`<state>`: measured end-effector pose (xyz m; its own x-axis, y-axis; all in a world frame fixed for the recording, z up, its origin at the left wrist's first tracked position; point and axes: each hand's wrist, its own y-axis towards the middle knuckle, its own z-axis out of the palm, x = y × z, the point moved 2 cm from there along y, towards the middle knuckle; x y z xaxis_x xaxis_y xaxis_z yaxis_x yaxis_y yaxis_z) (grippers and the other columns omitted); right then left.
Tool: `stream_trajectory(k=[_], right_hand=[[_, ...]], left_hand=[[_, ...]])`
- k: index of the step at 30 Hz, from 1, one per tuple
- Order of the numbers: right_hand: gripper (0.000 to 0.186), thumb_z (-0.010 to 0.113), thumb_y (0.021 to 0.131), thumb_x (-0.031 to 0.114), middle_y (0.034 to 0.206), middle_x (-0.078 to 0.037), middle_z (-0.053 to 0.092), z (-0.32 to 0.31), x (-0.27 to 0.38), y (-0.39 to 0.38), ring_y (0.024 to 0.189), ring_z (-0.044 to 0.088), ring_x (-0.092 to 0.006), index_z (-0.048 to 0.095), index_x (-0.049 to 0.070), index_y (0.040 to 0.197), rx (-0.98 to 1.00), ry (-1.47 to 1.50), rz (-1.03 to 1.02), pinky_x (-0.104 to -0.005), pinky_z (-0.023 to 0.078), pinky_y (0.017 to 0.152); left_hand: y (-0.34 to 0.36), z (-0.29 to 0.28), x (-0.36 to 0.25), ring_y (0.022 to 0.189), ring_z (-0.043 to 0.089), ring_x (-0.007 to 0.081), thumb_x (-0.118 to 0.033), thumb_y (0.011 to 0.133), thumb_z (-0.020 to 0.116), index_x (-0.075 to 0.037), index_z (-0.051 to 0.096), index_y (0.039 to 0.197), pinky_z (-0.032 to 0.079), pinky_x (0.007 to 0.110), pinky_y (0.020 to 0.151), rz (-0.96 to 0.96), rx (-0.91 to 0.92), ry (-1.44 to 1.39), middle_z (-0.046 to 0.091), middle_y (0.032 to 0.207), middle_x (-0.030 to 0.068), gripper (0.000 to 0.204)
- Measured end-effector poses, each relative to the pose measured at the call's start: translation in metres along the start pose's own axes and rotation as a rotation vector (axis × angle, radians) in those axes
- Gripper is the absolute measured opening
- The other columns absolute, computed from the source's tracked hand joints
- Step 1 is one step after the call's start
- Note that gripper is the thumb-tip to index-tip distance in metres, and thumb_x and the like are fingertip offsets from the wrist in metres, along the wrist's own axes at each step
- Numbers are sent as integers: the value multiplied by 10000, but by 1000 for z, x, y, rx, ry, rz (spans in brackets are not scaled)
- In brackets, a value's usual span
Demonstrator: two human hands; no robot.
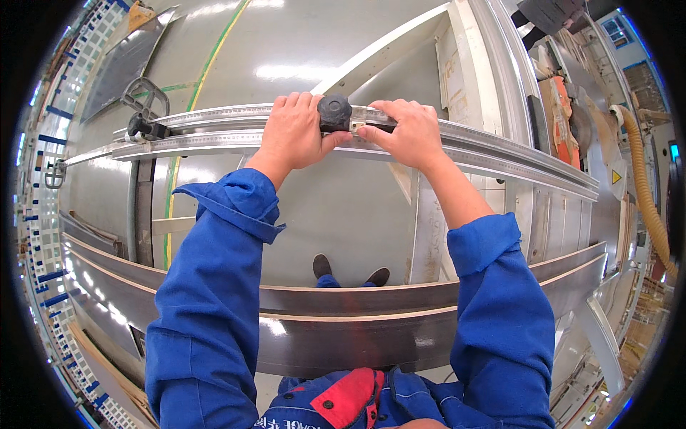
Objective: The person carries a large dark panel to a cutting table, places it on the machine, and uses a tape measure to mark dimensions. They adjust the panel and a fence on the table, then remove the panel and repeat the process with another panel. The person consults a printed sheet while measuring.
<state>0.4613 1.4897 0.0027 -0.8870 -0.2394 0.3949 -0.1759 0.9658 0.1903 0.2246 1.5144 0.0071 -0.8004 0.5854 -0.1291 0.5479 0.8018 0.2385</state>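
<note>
The left hand (294, 134) lies curled over the long metal rail (500, 154), thumb against the round black knob (334, 112) sitting on it. The right hand (404, 133) pinches the small metal block (364, 119) just beside that knob. A black clamp handle (143, 107) sits at the rail's far left.

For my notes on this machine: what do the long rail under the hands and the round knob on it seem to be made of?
The rail looks like bare metal, probably aluminium: silvery, with bright reflections and fine scale marks. The knob seems to be black plastic or rubber: dull, dark, slightly textured, no shine.
</note>
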Motion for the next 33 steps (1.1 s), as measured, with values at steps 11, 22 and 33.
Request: stream_trajectory(k=[11,22,33], right_hand=[[593,771,879,502,1268,-122,683,-7,14,2,1167,630,-313,688,172,1365,-122,134,-154,-496,407,1088],[731,661,880,749,1002,-129,773,-78,130,37,956,760,-303,731,77,1158,514,-417,118,-406,589,852],[515,828,835,465,1103,-173,730,-66,138,41,1111,702,-385,699,66,1135,328,-261,-208,-486,568,932]], left_hand=[[-3,9,5,1026,639,423,-578,795,854,-80,725,1105,480,503,968,-19,-196,-167,698,1100,202,600],[-7,1,2,1023,638,324,-531,859,682,-39,627,1231,446,435,970,-41,-106,-55,684,1060,137,619],[-111,-48,-19,1486,394,469,-522,835,825,16,457,1526,264,590,1266,-38,-95,-273,451,1571,278,949]])
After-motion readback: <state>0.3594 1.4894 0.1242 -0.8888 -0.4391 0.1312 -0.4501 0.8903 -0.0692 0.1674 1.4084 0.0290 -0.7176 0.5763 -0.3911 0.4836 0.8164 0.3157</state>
